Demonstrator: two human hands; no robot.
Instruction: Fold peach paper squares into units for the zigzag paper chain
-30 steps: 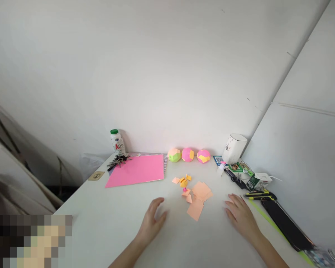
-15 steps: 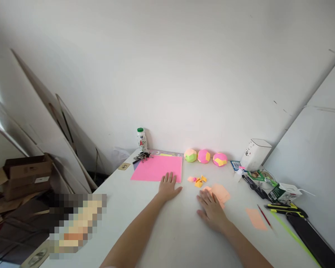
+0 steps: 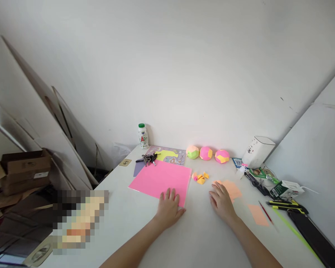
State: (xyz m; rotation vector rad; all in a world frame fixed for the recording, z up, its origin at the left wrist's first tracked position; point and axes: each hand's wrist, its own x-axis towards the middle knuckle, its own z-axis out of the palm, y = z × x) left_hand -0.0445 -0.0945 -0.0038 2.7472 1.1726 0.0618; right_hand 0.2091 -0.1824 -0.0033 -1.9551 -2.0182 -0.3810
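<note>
My left hand (image 3: 169, 210) lies flat with spread fingers on the near edge of a pink sheet of paper (image 3: 159, 180). Under the sheet's far side is a patterned pad (image 3: 178, 158) with a yellow-green patch, and a bunch of keys (image 3: 149, 159) rests there. My right hand (image 3: 222, 203) is open, its fingertips at the edge of some peach paper pieces (image 3: 232, 189). Between and beyond the hands sits a cluster of small folded orange paper pieces (image 3: 201, 178). Three paper balls, one green and peach (image 3: 192, 152), two pink and yellow (image 3: 222, 156), stand by the wall.
A white bottle with a green cap (image 3: 143, 137) stands at the back. On the right are a white container (image 3: 258, 152), a small box (image 3: 286, 190), a red pencil (image 3: 266, 212), a peach slip (image 3: 258, 215) and a yellow-black cutter (image 3: 287, 205). Cardboard boxes (image 3: 25, 169) lie left of the table.
The pink sheet has slid toward me under my left hand, uncovering more of the patterned pad. My right hand has shifted right, and the peach pieces have moved right with it.
</note>
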